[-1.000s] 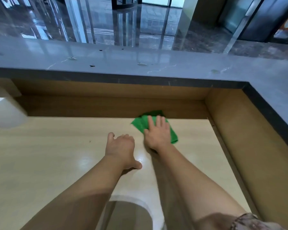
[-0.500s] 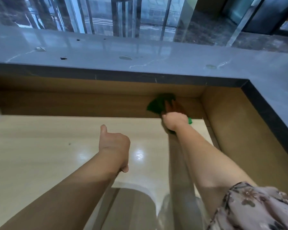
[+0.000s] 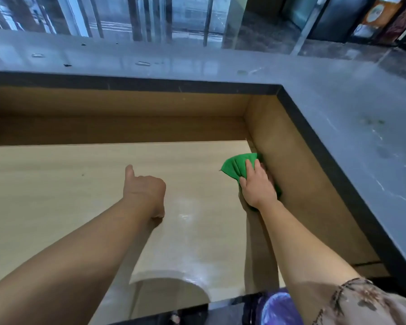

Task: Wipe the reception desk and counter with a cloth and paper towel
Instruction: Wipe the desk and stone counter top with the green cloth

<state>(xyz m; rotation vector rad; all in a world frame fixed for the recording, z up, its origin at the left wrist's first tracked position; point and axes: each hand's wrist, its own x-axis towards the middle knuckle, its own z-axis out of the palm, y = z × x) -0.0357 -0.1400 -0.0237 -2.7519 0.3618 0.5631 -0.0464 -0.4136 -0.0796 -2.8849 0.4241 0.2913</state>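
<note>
Counter (image 3: 338, 118): A grey stone top with a dark edge is seen, wrapped round the far and right sides of the recess.
Desk (image 3: 56, 198): A pale wood surface is set below the counter; a glossy patch is visible near the middle.
Side panel (image 3: 305, 184): A brown upright board is fitted at the right end of the desk.
Arms: Both are extended forward over the desk; the right one is angled towards the side panel.
Left hand (image 3: 145, 191): The fingers are curled under into a fist and nothing is held. The thumb is pointed forward, and the little-finger side appears to be rested on the desk.
Right hand (image 3: 258, 186): The fingers are laid fairly straight over the cloth, which is pressed down rather than clenched.
Cloth (image 3: 234, 165): A bright green piece, gathered into folds, is located on the desk's far right, against the side panel. Part is covered by the hand.
</note>
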